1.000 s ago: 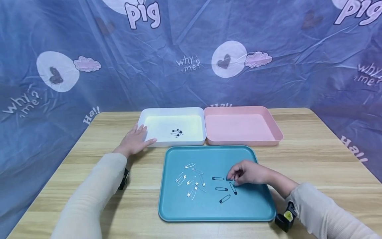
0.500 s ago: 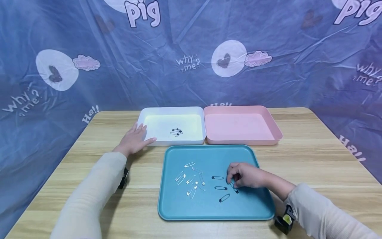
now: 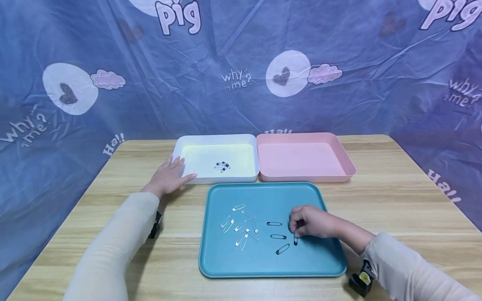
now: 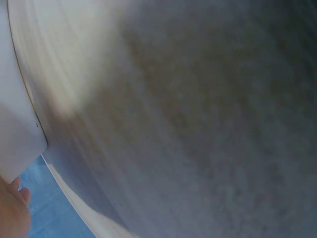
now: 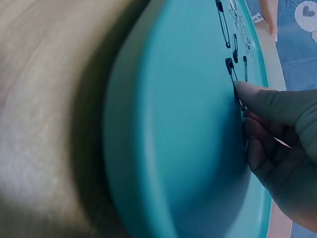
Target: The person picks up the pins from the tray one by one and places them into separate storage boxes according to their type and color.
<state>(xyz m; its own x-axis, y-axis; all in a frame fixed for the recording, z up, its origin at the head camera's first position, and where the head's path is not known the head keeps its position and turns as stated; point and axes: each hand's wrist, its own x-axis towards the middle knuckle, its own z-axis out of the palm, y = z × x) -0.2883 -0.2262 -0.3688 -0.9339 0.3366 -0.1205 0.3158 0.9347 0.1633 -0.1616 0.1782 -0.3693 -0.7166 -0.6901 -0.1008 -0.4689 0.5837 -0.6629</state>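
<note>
My right hand is over the right part of a teal tray, its thumb and fingertips pinching a black safety pin. The head of that safety pin sticks out past the thumb in the right wrist view. To its left lie several more black safety pins, and farther left a loose cluster of silver safety pins. With fingers spread, my left hand rests on the near left corner of a white tray. Only its edge shows in the left wrist view.
Inside the white tray lies a small bunch of black safety pins. A pink tray stands against its right side, behind the teal tray. All three are on a wooden table, backed by a blue printed cloth.
The right hand has come slightly nearer and taken hold of the rightmost black safety pin, which has turned from slanted to nearly straight up and down in view. The left hand stays put.
</note>
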